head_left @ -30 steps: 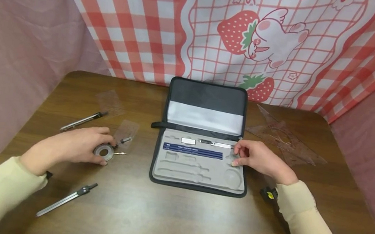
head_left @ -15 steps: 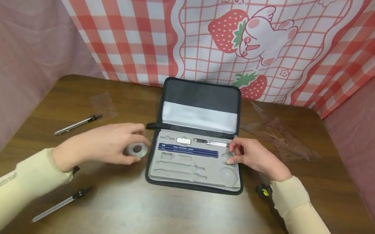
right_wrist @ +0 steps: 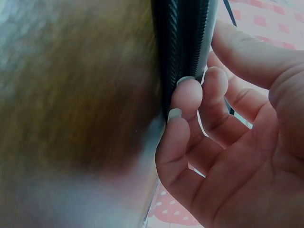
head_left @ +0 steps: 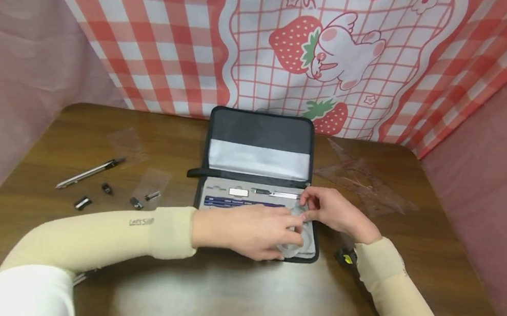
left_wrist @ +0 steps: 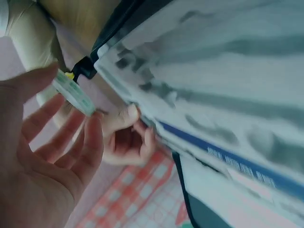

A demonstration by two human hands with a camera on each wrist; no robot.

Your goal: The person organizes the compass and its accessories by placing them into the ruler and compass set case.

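Observation:
My left hand (head_left: 250, 230) holds a roll of clear tape (left_wrist: 73, 92) between thumb and fingers, over the near right corner of an unzipped drawing-set case (head_left: 261, 130). A round recess in its grey tray lies just beneath, partly hidden. My right hand (head_left: 333, 210) grips the case's right edge, its thumb on the rim and its fingertips against the zippered side (right_wrist: 187, 47). In the tray lie dark blue pencils (left_wrist: 223, 159), partly covered by my left hand in the head view, a white eraser (head_left: 238, 192) and a slim silver tool (head_left: 277, 194).
At the left lie a silver compass (head_left: 89, 172), a small sharpener (head_left: 83, 203), other small dark parts and clear plastic pieces (head_left: 128, 144). Clear set squares (head_left: 366, 185) lie at the right. My left forearm mostly covers another silver tool. A patterned cloth (head_left: 177, 42) hangs behind the table.
My left hand has lifted the tape roll from the left side of the table and carried it right, over the tray. My right hand has stayed at the case's edge.

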